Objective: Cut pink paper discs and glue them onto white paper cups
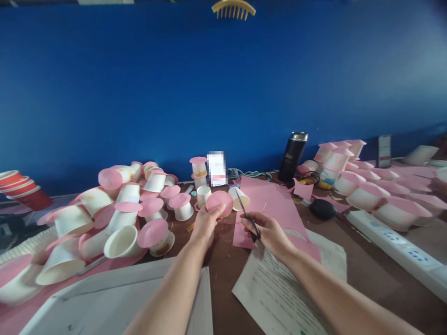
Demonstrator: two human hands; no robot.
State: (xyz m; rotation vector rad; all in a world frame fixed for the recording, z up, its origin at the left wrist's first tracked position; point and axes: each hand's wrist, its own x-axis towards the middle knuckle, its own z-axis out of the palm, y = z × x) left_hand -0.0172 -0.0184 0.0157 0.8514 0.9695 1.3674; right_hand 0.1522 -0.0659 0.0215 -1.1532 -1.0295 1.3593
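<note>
My left hand [206, 224] pinches a pink paper disc [219, 203] by its lower edge, the thumb across its face. Close behind the disc, a white paper cup [240, 200] lies tilted with its mouth to the right; whether it is joined to the disc I cannot tell. My right hand [267, 230] is closed around the dark handles of scissors [252, 223]. The scissor blades point up and left, passing in front of that cup. Another small paper cup [203, 194] stands just left of the disc. Pink paper [268, 209] lies under and beyond my right hand.
Several paper cups with pink discs [122, 214] crowd the left; more cups [366, 195] stand right. A black thermos [294, 156] and a phone [216, 168] are at the blue wall. A power strip [401, 251], black mouse [323, 209] and printed sheet [275, 288] lie on the table.
</note>
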